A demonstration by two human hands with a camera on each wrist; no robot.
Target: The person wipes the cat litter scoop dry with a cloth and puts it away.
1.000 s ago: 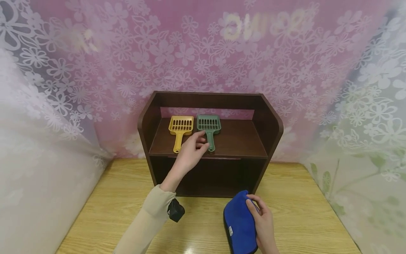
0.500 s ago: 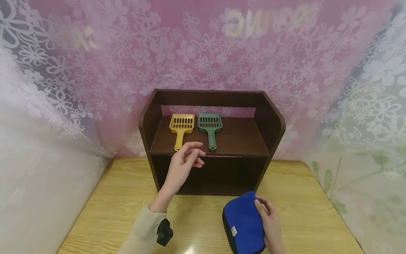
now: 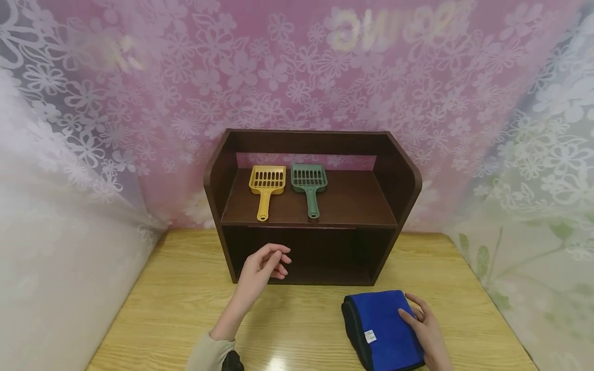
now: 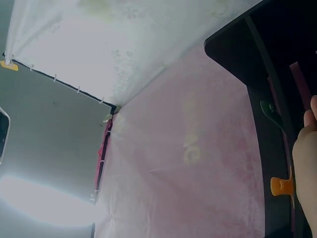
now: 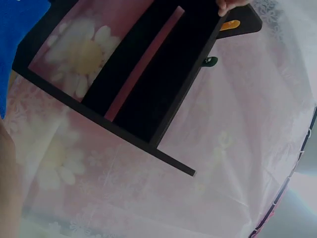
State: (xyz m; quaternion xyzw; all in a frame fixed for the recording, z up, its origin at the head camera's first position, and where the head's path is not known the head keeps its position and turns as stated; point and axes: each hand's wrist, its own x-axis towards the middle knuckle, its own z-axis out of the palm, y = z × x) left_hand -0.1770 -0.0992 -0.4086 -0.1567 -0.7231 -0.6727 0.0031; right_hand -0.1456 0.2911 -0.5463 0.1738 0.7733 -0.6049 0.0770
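Observation:
My left hand [image 3: 262, 269] hovers in front of the dark shelf's lower opening, its fingers loosely bent around nothing. Farther right, my right hand [image 3: 426, 330] holds the right edge of a folded blue cloth [image 3: 387, 327] with black trim and a small white label. Thumb on top, the other fingers partly hidden along the edge. Part of the blue cloth [image 5: 17, 39] shows at the left of the right wrist view. On the upper board lie a yellow litter scoop [image 3: 264, 198] and a green litter scoop [image 3: 312, 196] side by side, handles pointing forward.
A dark brown two-tier shelf [image 3: 357, 201] stands at the back of the wood-grain table [image 3: 176, 314]. Flowered pink fabric [image 3: 297, 77] hangs behind it, and pale curtains enclose both sides. A black wrist device [image 3: 232, 361] sits at my left cuff.
My left hand has drawn back from near the green scoop's handle, toward me and down. The right hand has shifted rightward with the blue cloth, which lies flatter. Both scoops stayed put.

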